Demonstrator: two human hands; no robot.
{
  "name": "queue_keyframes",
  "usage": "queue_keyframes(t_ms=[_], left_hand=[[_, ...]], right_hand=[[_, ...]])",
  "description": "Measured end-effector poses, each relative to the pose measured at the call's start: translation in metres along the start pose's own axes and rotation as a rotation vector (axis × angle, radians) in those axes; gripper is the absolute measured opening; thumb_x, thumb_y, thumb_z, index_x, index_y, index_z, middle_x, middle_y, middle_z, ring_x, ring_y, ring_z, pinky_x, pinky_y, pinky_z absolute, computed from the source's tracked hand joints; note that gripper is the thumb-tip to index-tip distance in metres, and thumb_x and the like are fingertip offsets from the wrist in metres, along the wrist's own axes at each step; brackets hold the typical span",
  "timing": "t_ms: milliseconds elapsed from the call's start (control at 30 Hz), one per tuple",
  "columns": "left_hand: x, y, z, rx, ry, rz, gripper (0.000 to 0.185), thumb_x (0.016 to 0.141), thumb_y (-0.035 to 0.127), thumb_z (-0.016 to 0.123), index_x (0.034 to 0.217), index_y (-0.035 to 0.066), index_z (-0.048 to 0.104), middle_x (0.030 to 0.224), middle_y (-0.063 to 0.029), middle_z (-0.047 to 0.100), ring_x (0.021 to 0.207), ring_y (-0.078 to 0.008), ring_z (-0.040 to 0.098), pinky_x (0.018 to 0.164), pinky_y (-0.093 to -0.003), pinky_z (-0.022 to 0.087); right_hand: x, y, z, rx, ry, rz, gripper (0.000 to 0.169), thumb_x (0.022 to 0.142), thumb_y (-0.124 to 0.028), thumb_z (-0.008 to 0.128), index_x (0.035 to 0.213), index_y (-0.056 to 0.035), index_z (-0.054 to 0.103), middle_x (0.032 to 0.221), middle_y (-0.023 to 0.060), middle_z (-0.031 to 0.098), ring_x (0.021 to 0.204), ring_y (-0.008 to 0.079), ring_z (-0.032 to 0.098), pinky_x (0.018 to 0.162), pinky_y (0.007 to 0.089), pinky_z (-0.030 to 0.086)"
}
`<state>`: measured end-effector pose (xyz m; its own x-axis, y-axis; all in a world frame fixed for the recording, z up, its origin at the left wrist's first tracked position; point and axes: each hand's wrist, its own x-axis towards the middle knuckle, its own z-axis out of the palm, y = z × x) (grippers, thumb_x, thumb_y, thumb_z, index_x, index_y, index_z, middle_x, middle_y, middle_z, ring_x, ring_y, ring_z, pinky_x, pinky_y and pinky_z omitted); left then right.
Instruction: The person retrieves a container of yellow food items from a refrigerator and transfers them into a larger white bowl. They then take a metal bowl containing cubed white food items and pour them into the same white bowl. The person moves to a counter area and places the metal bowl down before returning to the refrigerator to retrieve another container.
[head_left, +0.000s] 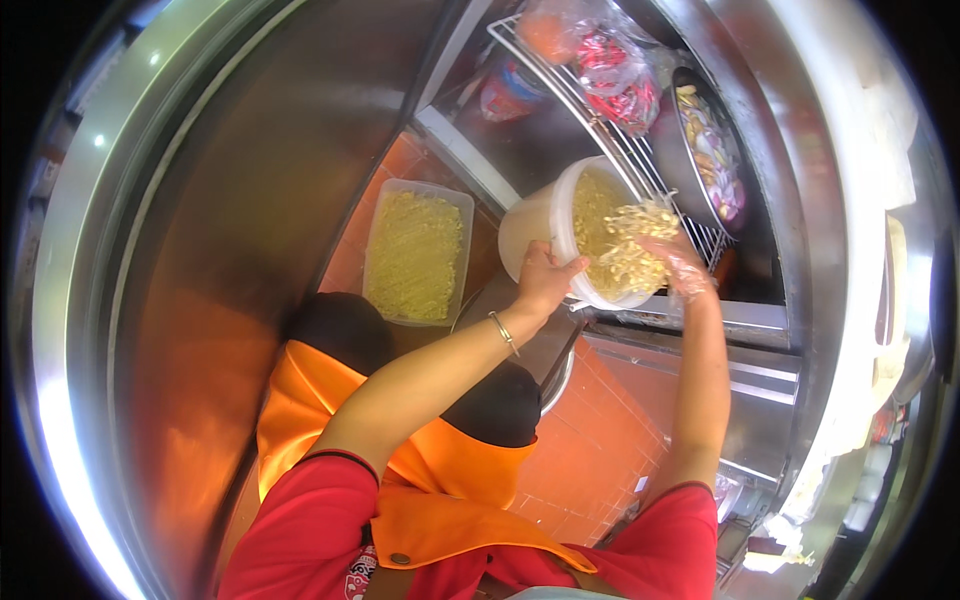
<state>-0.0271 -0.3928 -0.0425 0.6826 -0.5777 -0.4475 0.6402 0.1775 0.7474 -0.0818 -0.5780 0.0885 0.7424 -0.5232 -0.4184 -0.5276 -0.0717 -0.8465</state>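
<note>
My left hand (546, 277) grips the rim of a white plastic bucket (529, 217), thumb over the edge. The bucket is tilted with its mouth to the right; what bears its weight cannot be told. My right hand (681, 266), in a clear plastic glove, holds a loose clump of bean sprouts (637, 232) at the bucket's mouth. Its fingers are partly hidden by the sprouts. More pale yellowish contents (592, 199) show inside the bucket. Left of it, a clear plastic tub (468, 225) full of yellow minced food (415, 259) stands on the floor.
A refrigerator's wire shelf (632, 159) curves past the bucket. It bears a metal pot (670, 154) of shallots and other pieces, plus a plastic bag of red chillies (619, 90). The steel door (247, 172) stands at left. Orange tiles (592, 420) cover the floor.
</note>
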Motion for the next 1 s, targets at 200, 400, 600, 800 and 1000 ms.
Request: queue_keyframes(t_ms=[200, 400, 600, 800, 1000], left_hand=[[0.003, -0.010, 0.002, 0.050, 0.033, 0.049, 0.044, 0.075, 0.020, 0.080, 0.089, 0.002, 0.043, 0.081, -0.0041, 0.045, 0.068, -0.0144, 0.048, 0.058, -0.0302, 0.045], [0.000, -0.009, 0.000, 0.122, 0.076, 0.043, 0.044, 0.075, 0.022, 0.079, 0.096, -0.001, 0.048, 0.091, -0.0094, 0.049, 0.078, -0.0205, 0.053, 0.068, -0.0346, 0.047], [-0.004, -0.017, -0.006, 0.339, 0.026, 0.284, 0.036, 0.089, 0.024, 0.055, 0.114, -0.002, 0.054, 0.111, -0.0188, 0.060, 0.101, -0.0328, 0.059, 0.084, -0.0427, 0.047], [0.010, -0.051, 0.009, 0.304, -0.048, 0.307, 0.035, 0.091, 0.025, 0.056, 0.116, 0.002, 0.051, 0.107, -0.0130, 0.060, 0.100, -0.0249, 0.058, 0.085, -0.0396, 0.046], [-0.011, -0.032, 0.000, -0.096, -0.208, 0.128, 0.020, 0.089, 0.010, 0.063, 0.104, 0.007, 0.051, 0.095, -0.0013, 0.059, 0.091, -0.0099, 0.056, 0.075, -0.0273, 0.048]], right_hand=[[-0.024, -0.048, -0.007, 0.037, 0.164, -0.050, 0.061, 0.072, -0.008, 0.077, 0.125, 0.0026, 0.050, 0.109, 0.0108, 0.064, 0.099, 0.0214, 0.062, 0.090, 0.0320, 0.047], [-0.046, -0.110, 0.075, 0.113, 0.003, -0.032, 0.050, 0.076, -0.009, 0.073, 0.120, 0.0039, 0.054, 0.106, 0.0126, 0.066, 0.100, 0.0215, 0.063, 0.090, 0.0323, 0.048], [0.000, -0.090, 0.177, 0.002, -0.508, 0.136, 0.044, 0.079, -0.005, 0.070, 0.120, 0.0010, 0.057, 0.107, 0.0105, 0.066, 0.095, 0.0170, 0.064, 0.087, 0.0288, 0.050], [0.098, 0.023, 0.253, -0.510, -0.652, 0.210, 0.054, 0.076, -0.025, 0.078, 0.119, -0.0003, 0.059, 0.110, 0.0132, 0.066, 0.098, 0.0218, 0.062, 0.082, 0.0382, 0.052], [0.105, 0.030, 0.294, -0.795, -0.668, 0.356, 0.081, 0.082, -0.032, 0.072, 0.144, -0.0037, 0.028, 0.132, 0.0199, 0.050, 0.109, 0.0299, 0.059, 0.084, 0.0416, 0.053]])
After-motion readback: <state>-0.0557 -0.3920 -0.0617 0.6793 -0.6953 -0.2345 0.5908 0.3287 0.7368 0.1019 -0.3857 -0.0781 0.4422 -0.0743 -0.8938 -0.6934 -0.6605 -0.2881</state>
